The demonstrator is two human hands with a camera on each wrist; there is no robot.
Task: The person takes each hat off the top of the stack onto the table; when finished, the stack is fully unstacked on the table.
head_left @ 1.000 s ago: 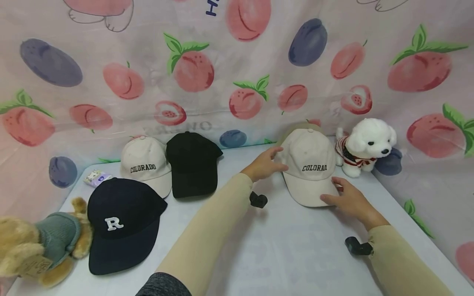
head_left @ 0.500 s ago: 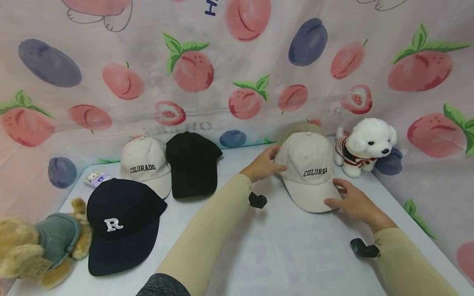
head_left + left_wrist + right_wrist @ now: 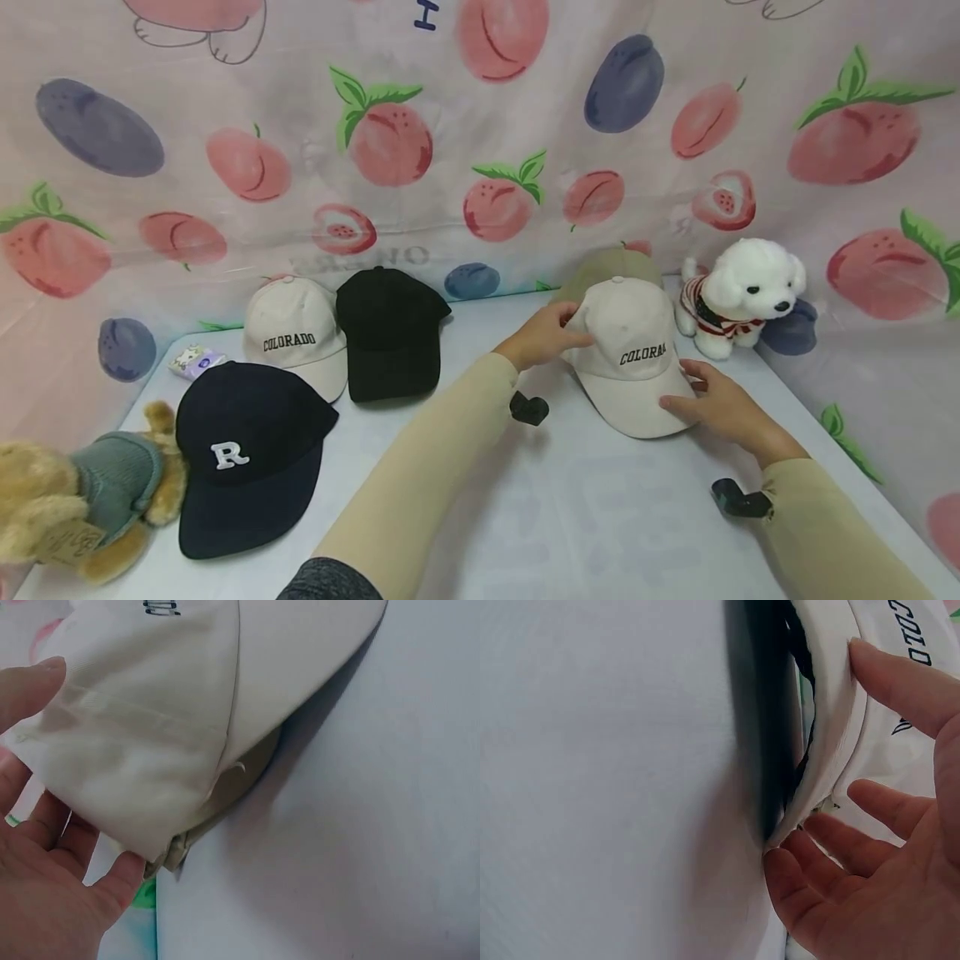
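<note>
A cream baseball cap lettered COLORADO stands on the right half of the table, its brim toward me. My left hand grips the crown's left side; in the left wrist view its thumb lies over the cream fabric and its other fingers go to the lower edge. On the other side my right hand holds the brim's edge, with the thumb on top and fingertips at the rim in the right wrist view. Behind the held cap, a khaki cap is partly hidden.
A white plush dog stands right of the caps. To the left are another cream cap, a black cap, a navy cap with an R, a plush bear and a small purple packet. A fruit-print curtain backs the table.
The cream cap has come toward me, slightly to the right, with both hands on it. More of the khaki cap behind it now shows.
</note>
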